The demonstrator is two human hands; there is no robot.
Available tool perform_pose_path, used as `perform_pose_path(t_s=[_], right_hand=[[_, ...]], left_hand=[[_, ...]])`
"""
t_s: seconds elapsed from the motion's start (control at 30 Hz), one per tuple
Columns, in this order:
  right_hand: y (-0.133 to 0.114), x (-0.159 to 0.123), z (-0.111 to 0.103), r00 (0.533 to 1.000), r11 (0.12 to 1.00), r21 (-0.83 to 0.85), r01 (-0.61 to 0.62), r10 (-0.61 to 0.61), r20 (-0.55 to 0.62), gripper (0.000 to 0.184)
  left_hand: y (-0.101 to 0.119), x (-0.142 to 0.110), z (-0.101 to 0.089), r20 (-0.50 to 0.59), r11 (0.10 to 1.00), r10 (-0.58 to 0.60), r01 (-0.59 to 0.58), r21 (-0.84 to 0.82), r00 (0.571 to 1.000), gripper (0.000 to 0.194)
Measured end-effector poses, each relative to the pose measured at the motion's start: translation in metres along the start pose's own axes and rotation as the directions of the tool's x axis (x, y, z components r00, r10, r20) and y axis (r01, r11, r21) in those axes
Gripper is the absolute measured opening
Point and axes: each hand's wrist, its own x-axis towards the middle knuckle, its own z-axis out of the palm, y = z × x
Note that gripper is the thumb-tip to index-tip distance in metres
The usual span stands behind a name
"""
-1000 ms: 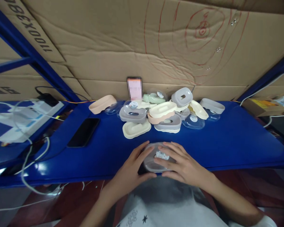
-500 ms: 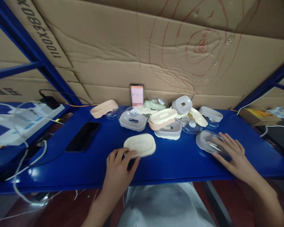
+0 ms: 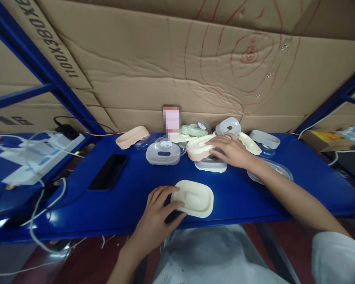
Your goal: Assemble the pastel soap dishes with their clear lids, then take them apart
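Note:
My left hand (image 3: 162, 205) grips the left end of a cream oval soap-dish part (image 3: 195, 199), its fingers over the rim and the thumb at the near side. The part is low over the table's front. My right hand (image 3: 229, 150) reaches into the pile, with fingers and thumb around the right end of a cream dish part (image 3: 199, 144) stacked on a peach one (image 3: 197, 155). Under that stack is a grey part (image 3: 211, 165). A clear lid with a grey part (image 3: 279, 171) lies at the right, partly behind my right forearm.
A grey part with a clear lid (image 3: 162, 154) and a peach shell (image 3: 132, 137) lie left of the pile. A dark phone (image 3: 108, 172) lies flat; another phone (image 3: 172, 120) leans on the cardboard wall (image 3: 130, 71). White power strips (image 3: 44, 157) and cables fill the left side.
My right hand has left the clear-lidded grey part at the right and moved left to the pile. My left hand has brought the cream part nearer and slightly right.

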Motion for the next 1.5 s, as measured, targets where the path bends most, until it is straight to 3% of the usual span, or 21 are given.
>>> perform_pose_path(t_s=[0.1,0.17,0.27,0.33,0.43,0.53,0.67,0.73,0.9,1.03,1.1,1.17,1.27,1.37,1.5], right_hand=[[0.001,0.004,-0.002,1.0,1.0,-0.02,0.007,-0.007,-0.029,0.033],[-0.008,-0.009,-0.008,0.994,0.999,-0.042,0.014,-0.018,-0.107,0.029],[-0.037,-0.05,-0.017,0.973,0.995,-0.054,0.086,-0.095,-0.213,0.028],[-0.06,-0.084,-0.02,0.965,0.991,-0.043,0.127,-0.134,-0.227,0.041],[-0.089,-0.132,-0.016,0.977,0.995,0.045,0.087,-0.076,-0.201,0.055],[-0.1,-0.157,-0.002,0.99,0.989,0.15,-0.002,0.023,-0.137,0.05],[-0.099,-0.149,0.014,1.0,0.983,0.184,-0.013,0.009,0.023,0.049],[-0.1,-0.135,0.017,0.998,0.985,0.169,0.02,-0.029,0.05,0.049],[-0.11,-0.108,0.018,0.995,0.983,0.159,0.095,-0.097,0.006,0.041],[-0.113,-0.102,0.023,0.993,0.978,0.179,0.105,-0.112,0.03,0.037],[-0.112,-0.1,0.025,0.994,0.979,0.184,0.093,-0.103,0.044,0.037],[-0.11,-0.097,0.025,0.992,0.977,0.191,0.096,-0.109,0.061,0.038],[-0.106,-0.091,0.024,0.985,0.972,0.199,0.124,-0.145,0.092,0.037],[-0.105,-0.086,0.027,0.981,0.967,0.21,0.144,-0.167,0.098,0.039],[-0.109,-0.09,0.035,0.981,0.965,0.224,0.137,-0.164,0.105,0.044]], left_hand=[[-0.001,0.0,0.001,-0.014,1.0,0.001,-0.001,-0.005,1.0,0.008],[-0.001,0.001,0.003,-0.034,1.0,-0.02,0.02,0.011,0.999,0.008],[-0.001,0.002,0.008,-0.091,0.994,-0.07,0.077,0.079,0.993,0.006],[-0.001,0.001,0.01,-0.147,0.98,-0.103,0.126,0.153,0.984,0.005],[-0.003,-0.006,0.006,-0.203,0.945,-0.142,0.194,0.262,0.969,0.006],[-0.009,-0.019,-0.008,-0.211,0.9,-0.182,0.249,0.358,0.96,0.009],[-0.021,-0.026,-0.032,-0.253,0.821,-0.24,0.335,0.463,0.937,0.023],[-0.03,-0.017,-0.041,-0.22,0.833,-0.242,0.319,0.452,0.945,0.032],[-0.071,0.055,-0.054,-0.086,0.903,-0.224,0.24,0.357,0.971,0.062],[-0.116,0.114,-0.061,0.118,0.967,-0.2,0.176,0.183,0.973,0.089],[-0.131,0.126,-0.063,0.126,0.973,-0.231,0.226,0.05,0.965,0.088],[-0.137,0.125,-0.066,0.061,0.966,-0.259,0.259,-0.001,0.964,0.084],[-0.135,0.109,-0.068,-0.007,0.972,-0.209,0.208,0.111,0.978,0.073],[-0.132,0.097,-0.064,0.068,0.953,-0.149,0.125,0.277,0.986,0.051],[-0.134,0.096,-0.053,0.122,0.926,-0.104,0.052,0.374,0.987,0.034]])
